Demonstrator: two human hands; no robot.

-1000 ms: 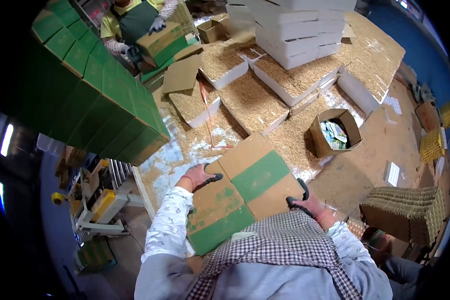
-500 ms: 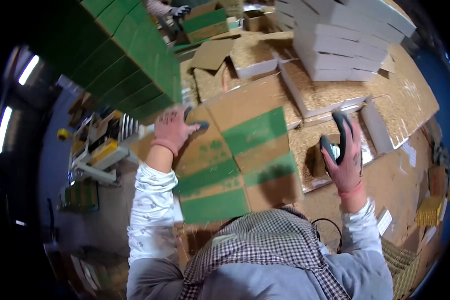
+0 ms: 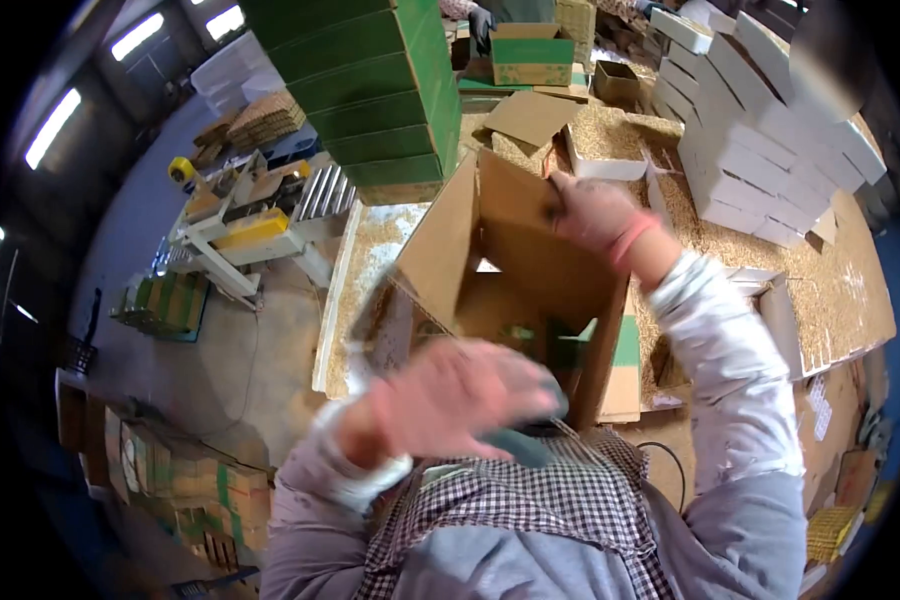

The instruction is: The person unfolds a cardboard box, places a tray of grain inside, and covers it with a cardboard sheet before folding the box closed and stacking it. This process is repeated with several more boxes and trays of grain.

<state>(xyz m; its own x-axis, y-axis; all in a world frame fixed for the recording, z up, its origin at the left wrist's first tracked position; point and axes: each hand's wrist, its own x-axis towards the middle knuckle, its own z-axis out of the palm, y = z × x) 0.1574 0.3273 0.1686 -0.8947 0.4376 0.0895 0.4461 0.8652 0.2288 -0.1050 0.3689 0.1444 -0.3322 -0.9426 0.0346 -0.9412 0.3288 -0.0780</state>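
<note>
A brown cardboard box (image 3: 545, 255), opened out into a square shape, stands in front of me with its inside facing up. Green printed patches show low down through it. My right hand (image 3: 598, 215), in a pink glove with dark fingertips, is closed over the box's far right edge; its fingertips are partly hidden behind the wall. Blurred by motion, my left hand (image 3: 460, 395) is above the box's near side, fingers stretched out and thumb apart, with nothing in it. Beneath the box's right side lies a green and brown flat carton (image 3: 623, 365).
At the back left rises a tall stack of green boxes (image 3: 370, 90). White boxes (image 3: 760, 160) are piled at the right on the grain-strewn table (image 3: 845, 275). A roller conveyor (image 3: 325, 190) stands left. Across the table, another person's gloved hand (image 3: 482, 30) is beside a green carton (image 3: 532, 55).
The flat folded carton has been opened into a box. My right hand has moved left onto its far edge, and my left hand has come down and right, toward my body. The view has shifted.
</note>
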